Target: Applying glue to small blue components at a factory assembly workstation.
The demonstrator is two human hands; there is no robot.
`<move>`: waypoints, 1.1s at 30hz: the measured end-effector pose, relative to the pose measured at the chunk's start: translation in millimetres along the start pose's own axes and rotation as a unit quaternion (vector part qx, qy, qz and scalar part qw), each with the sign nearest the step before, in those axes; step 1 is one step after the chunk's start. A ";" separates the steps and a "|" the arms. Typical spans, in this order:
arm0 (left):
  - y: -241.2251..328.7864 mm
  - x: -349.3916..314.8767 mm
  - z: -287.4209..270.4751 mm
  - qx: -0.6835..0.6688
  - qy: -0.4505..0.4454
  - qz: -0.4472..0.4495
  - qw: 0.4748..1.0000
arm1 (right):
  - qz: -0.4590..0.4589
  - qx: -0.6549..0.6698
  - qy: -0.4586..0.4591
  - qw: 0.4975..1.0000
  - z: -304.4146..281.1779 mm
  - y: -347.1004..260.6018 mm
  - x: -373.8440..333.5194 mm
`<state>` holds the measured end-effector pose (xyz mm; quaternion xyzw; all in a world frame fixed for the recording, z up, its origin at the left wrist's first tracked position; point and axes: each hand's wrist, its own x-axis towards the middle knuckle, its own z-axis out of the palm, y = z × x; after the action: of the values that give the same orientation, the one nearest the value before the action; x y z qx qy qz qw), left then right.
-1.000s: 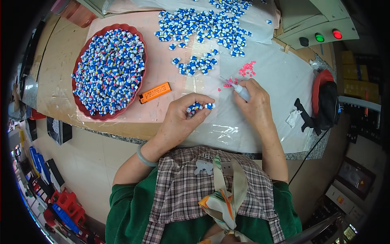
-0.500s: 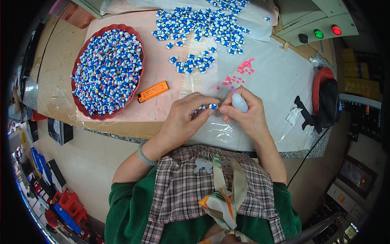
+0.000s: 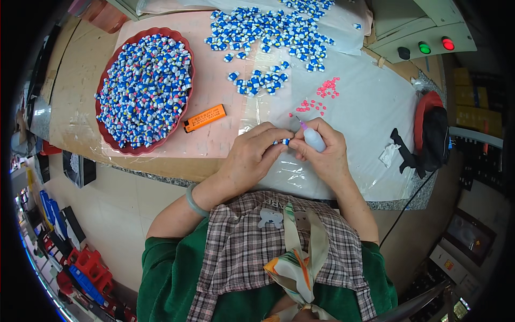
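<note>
My left hand (image 3: 248, 155) pinches small blue-and-white moulded beads (image 3: 284, 142) between thumb and fingers; the fingers partly hide them. Against them, my right hand (image 3: 328, 155) brings its thumb and fingertips close. A small translucent squeeze bottle (image 3: 315, 140) with a purple needle tip rests in my right hand, its tip pointing up and left, away from the beads. Just beyond the tip lie small pink pieces (image 3: 308, 106) on the white sheet. Whether a pink piece sits between my right fingertips is too small to tell.
A red scalloped tray (image 3: 140, 152) heaped with blue-and-white beads stands at the left. Beside it lies an orange bar-shaped item (image 3: 205, 118) with a black end. More loose beads (image 3: 263, 32) spread at the back. At the right are a black-and-red bag (image 3: 433, 131) and a lit control box (image 3: 424, 47).
My two hands have come slightly closer together, and less of the beads shows now. The bottle has tilted, its tip swinging left. The whole view has shifted a little.
</note>
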<state>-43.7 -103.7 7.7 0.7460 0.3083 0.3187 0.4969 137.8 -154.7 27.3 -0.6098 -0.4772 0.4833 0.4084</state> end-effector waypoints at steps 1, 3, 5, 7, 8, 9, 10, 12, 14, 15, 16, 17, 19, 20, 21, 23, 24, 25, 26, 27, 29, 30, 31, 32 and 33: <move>-0.7 0.3 0.3 0.007 0.001 0.017 1.000 | -0.001 0.001 0.000 1.000 0.1 0.3 -0.3; 0.2 1.3 0.2 0.016 0.003 0.033 0.999 | -0.027 -0.050 0.009 0.998 -0.9 0.9 -1.5; 2.5 2.2 0.5 0.020 -0.006 0.036 0.999 | -0.031 -0.037 0.018 0.999 -1.1 0.7 -2.0; 1.5 1.8 3.9 0.033 0.010 0.051 0.998 | -0.033 -0.025 0.027 0.999 -0.2 -0.2 -1.9; 1.2 1.2 5.6 0.045 0.026 0.066 0.996 | -0.022 -0.026 0.027 0.999 1.0 -1.5 -1.6; 1.9 1.0 6.1 0.045 0.026 0.066 0.997 | -0.011 -0.028 0.026 0.999 1.5 -2.0 -1.8; 2.7 1.3 5.1 0.044 0.027 0.070 0.996 | -0.011 -0.027 0.026 0.999 2.0 -1.8 -2.3; 2.7 1.0 4.3 0.043 0.028 0.074 0.996 | -0.007 -0.013 0.028 0.999 2.8 -1.2 -4.3; 1.6 -0.2 5.2 0.033 0.030 0.064 0.997 | 0.003 0.015 0.029 0.999 2.1 -2.7 -3.6; 2.0 -0.7 4.6 0.033 0.030 0.064 0.997 | 0.013 0.044 0.029 0.999 1.7 -3.1 -3.2; 2.3 -1.2 3.7 0.019 0.018 0.038 0.999 | 0.013 0.044 0.029 0.999 0.4 -2.2 -2.8; 2.8 -1.5 2.6 0.004 0.005 0.012 1.000 | 0.026 0.044 0.021 0.998 -1.6 -0.7 -2.3; 6.5 -0.4 -0.8 -0.007 -0.007 -0.001 1.000 | 0.040 0.045 0.014 0.998 -6.3 2.8 -1.4; 7.7 0.1 -1.7 -0.019 -0.019 -0.013 1.000 | 0.046 0.061 -0.001 0.997 -9.0 5.0 -1.0; 7.7 0.3 -1.6 -0.019 -0.019 -0.013 1.000 | 0.052 0.077 -0.015 0.996 -11.4 6.5 -0.5; 6.9 0.0 -1.7 -0.032 -0.032 -0.021 0.999 | 0.058 0.089 -0.027 0.994 -14.4 7.8 1.0; 6.7 0.0 -1.3 -0.031 -0.031 -0.021 0.999 | 0.063 0.101 -0.038 0.992 -15.5 8.2 1.6; 6.8 0.2 -0.4 -0.041 -0.028 -0.011 0.999 | 0.063 0.101 -0.039 0.992 -16.5 8.2 1.7; 6.9 0.0 0.0 -0.051 -0.025 -0.001 0.998 | 0.064 0.112 -0.045 0.991 -17.3 8.1 1.8; 7.9 -0.2 -0.5 -0.051 -0.024 -0.001 0.998 | 0.065 0.124 -0.052 0.989 -17.5 8.0 1.7; 10.7 0.9 -1.9 -0.042 -0.033 -0.005 0.999 | 0.066 0.136 -0.052 0.987 -17.3 9.2 0.6; 10.8 0.9 -1.9 -0.042 -0.033 -0.006 0.999 | 0.067 0.149 -0.051 0.985 -17.2 9.6 0.0; 10.9 0.6 -2.0 -0.032 -0.032 0.001 0.999 | 0.067 0.149 -0.052 0.985 -16.7 9.3 -0.2; 11.1 0.3 -2.1 -0.022 -0.030 0.008 0.999 | 0.068 0.148 -0.049 0.985 -16.1 8.7 -0.3; 12.1 0.3 -2.1 -0.022 -0.030 0.008 0.999 | 0.069 0.147 -0.046 0.986 -15.8 8.2 -0.4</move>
<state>-43.4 -106.1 19.7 0.7466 0.2805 0.3065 0.5196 154.8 -157.4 22.6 -0.5518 -0.3764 0.6027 0.4366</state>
